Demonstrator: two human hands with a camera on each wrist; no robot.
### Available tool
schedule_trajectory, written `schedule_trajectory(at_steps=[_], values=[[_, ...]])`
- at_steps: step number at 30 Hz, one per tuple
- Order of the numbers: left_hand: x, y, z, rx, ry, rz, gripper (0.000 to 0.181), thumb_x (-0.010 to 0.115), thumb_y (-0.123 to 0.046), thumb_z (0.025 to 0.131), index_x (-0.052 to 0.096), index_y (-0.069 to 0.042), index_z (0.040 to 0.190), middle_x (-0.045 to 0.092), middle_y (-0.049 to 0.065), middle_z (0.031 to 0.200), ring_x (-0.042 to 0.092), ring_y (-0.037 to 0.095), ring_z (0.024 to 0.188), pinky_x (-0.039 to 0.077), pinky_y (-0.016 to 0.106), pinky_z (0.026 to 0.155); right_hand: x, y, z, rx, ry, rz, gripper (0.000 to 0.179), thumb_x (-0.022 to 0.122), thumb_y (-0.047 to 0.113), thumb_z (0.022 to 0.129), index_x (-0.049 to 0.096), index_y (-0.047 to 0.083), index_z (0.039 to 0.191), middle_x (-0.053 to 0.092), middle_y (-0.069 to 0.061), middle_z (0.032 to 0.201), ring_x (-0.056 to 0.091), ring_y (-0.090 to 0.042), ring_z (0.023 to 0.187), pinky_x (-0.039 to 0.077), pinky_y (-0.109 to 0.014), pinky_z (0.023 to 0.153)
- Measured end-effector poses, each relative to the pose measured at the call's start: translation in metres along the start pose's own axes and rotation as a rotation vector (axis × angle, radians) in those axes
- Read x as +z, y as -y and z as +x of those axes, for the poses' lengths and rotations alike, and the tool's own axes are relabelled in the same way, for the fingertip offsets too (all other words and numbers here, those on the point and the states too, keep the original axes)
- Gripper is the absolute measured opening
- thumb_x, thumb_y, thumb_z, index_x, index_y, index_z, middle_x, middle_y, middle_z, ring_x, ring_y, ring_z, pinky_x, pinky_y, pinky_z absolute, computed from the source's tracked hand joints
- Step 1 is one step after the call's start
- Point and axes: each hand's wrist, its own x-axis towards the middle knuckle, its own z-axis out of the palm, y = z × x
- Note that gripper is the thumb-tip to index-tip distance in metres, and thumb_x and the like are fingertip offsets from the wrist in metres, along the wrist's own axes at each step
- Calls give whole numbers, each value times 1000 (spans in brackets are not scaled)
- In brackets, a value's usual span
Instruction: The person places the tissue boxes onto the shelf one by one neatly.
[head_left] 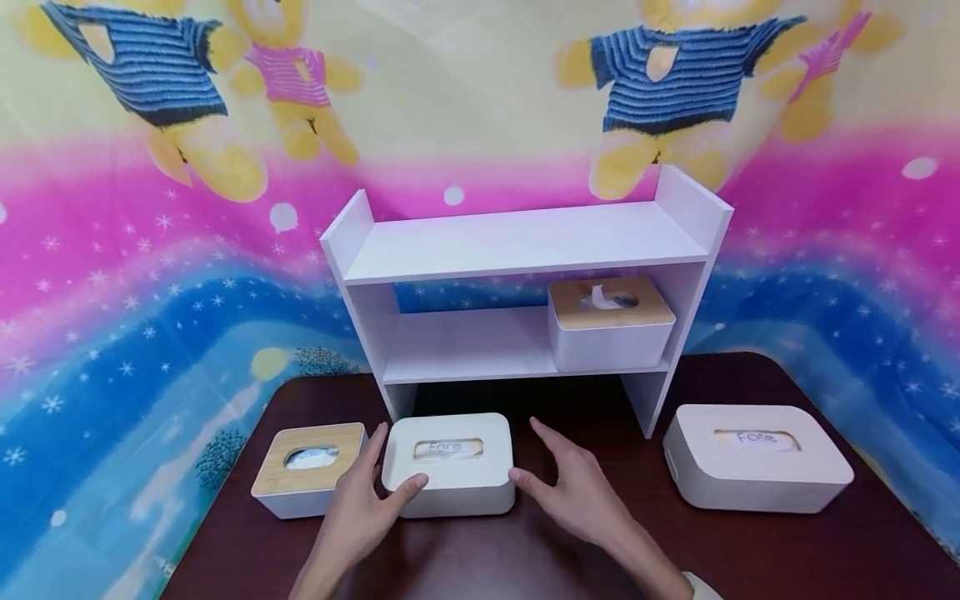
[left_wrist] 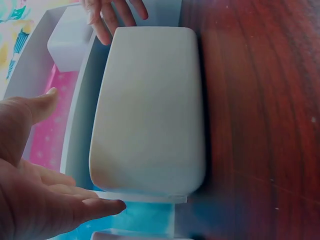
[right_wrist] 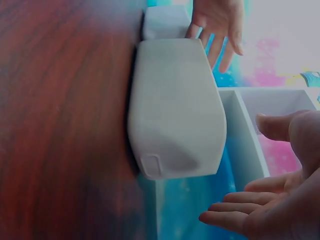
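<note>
Nearest the camera, the left hand (head_left: 362,510) and right hand (head_left: 576,493) flank an off-white tissue box (head_left: 459,472) standing at the near centre of the table (head_left: 465,571), in front of a white two-tier shelf unit (head_left: 525,246). The box is a low, smooth, matte block with rounded corners; its flat lid has an oblong slot, under which lies a handwritten label. A small rectangular outline marks its right end. The table is dark reddish brown, with visible wood grain and a soft sheen.

To the left stands a wood-lidded tissue box (head_left: 285,483): white, smooth walls, pale grained lid, oval slot. To the right stands a second off-white tissue box (head_left: 772,471), also labelled in the slot. A white wood-topped tissue box (head_left: 611,347), with a tissue tuft protruding, occupies the right end of the shelf unit's lower board. Behind hangs a printed backdrop (head_left: 112,333) with bears and snowflakes.

Grip, left: thumb and fingers spread wide, nothing held. Grip, right: likewise spread wide and bare. The wrist views show a gap between each hand and the centre box.

Pose, left: the hand points toward the far side, thumb angled right over the box's near left portion in the head view. Pose, right: the forearm enters from the near right, a pale cuff (head_left: 701,587) at its base; the fingers point far and left.
</note>
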Motion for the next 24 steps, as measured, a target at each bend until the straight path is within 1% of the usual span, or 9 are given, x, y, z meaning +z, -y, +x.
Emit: schedule_trajectory(at_steps=[3, 8, 12, 18, 24], values=[[1, 3, -1, -20, 10, -3, 105, 84, -48, 92, 29, -3, 169, 37, 26, 171, 42, 42, 156, 50, 56, 118, 6, 0, -2, 2, 8, 4, 83, 84, 41, 95, 48, 7, 162, 54, -14, 163, 52, -34, 151, 47, -56, 121], [3, 6, -2, -43, 30, 21, 110, 83, -54, 91, 27, -2, 169, 38, 25, 171, 39, 44, 158, 44, 62, 122, 12, -2, -3, -14, 18, 15, 87, 85, 40, 93, 46, 6, 162, 52, -16, 164, 51, -35, 151, 46, -56, 122], [5, 7, -2, -69, 57, -1, 115, 83, -56, 90, 22, -3, 171, 32, 22, 175, 33, 43, 161, 37, 64, 127, 16, -4, -3, -26, 25, 14, 87, 85, 40, 93, 46, 4, 162, 53, -18, 163, 52, -37, 151, 46, -57, 121], [6, 10, 1, -92, 81, -11, 120, 84, -56, 90, 17, -1, 171, 24, 23, 177, 27, 43, 163, 37, 65, 126, 22, -6, -2, -39, 32, 10, 88, 86, 39, 93, 46, 1, 161, 54, -20, 162, 52, -38, 150, 46, -57, 121], [2, 16, 3, -106, 137, 15, 123, 85, -55, 89, 13, 3, 171, 18, 27, 177, 24, 46, 163, 35, 67, 126, 28, -9, -5, -42, 50, 4, 87, 85, 38, 93, 47, -3, 160, 54, -23, 160, 53, -40, 149, 46, -58, 121]])
